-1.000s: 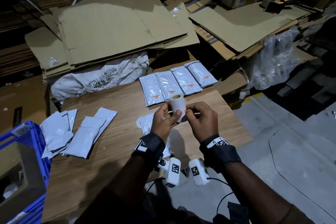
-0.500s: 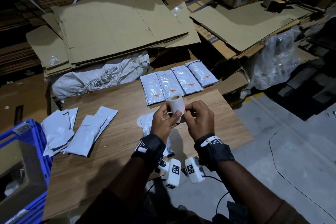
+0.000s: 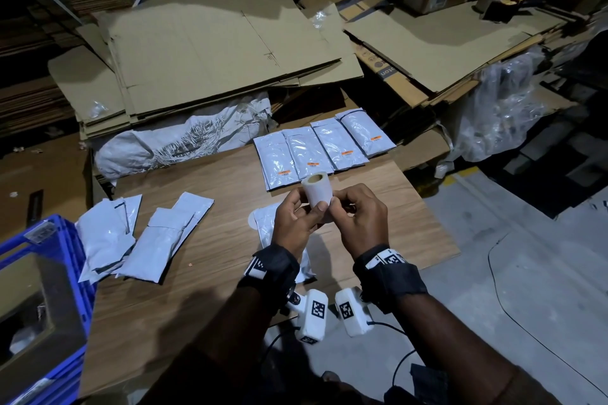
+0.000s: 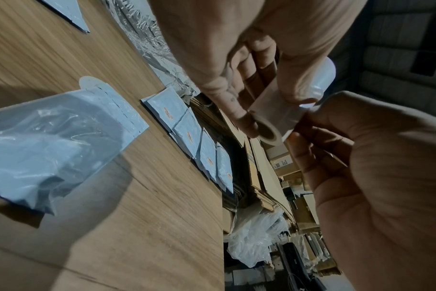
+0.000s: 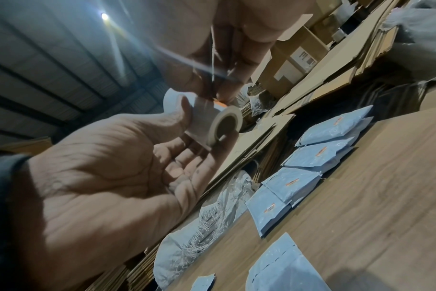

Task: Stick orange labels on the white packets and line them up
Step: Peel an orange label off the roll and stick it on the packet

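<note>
head view: four labelled white packets [image 3: 324, 151] line the counter's [image 3: 210, 240] far edge; both grips, left hand [image 3: 296, 223] and right hand [image 3: 360, 219], pinch the label roll [image 3: 316, 189]; unlabelled packets [image 3: 138, 237] remain.

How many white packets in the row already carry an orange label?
4. All lie side by side at the far edge of the wooden table: leftmost, second, third, rightmost. None looks hidden.
</note>
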The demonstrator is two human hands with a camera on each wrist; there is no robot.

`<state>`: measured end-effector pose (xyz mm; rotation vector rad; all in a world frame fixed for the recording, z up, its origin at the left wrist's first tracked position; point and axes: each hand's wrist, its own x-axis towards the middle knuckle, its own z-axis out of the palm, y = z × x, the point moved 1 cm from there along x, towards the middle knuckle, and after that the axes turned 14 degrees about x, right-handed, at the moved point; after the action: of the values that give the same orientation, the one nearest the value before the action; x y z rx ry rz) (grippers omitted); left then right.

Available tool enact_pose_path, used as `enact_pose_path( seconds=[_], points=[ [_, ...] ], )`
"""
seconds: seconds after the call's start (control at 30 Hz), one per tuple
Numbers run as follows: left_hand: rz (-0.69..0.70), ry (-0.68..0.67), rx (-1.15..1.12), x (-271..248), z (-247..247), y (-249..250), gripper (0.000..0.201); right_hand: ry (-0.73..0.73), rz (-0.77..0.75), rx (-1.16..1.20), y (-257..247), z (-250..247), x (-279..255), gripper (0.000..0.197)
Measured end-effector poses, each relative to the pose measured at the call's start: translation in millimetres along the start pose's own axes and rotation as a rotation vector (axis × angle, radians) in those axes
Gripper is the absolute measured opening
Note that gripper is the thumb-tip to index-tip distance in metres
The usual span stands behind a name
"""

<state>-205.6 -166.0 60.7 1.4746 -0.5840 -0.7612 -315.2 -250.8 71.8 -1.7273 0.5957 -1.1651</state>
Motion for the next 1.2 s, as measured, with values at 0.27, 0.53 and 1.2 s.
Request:
enact_pose_path(
  seconds=[0.27, 0.53, 1.2],
  points=[
    [-0.011, 0.002, 0.004, -0.5, 0.3, -0.2, 0.029, -0.001, 0.003, -0.001, 4.3, 2.7, 2.8, 0.015],
    [-0.008, -0.021, -0.012, 0.3, -2.1, 0.8, 0.039, -0.018, 0.047, 0.088, 3.3, -3.7, -1.5, 0.007],
    [-0.009, -0.001, -0.018, -1.9, -4.7, -5.4, 0.039, -0.010, 0.091, 0.115, 2.0, -5.1, -7.9, 0.011]
  ],
)
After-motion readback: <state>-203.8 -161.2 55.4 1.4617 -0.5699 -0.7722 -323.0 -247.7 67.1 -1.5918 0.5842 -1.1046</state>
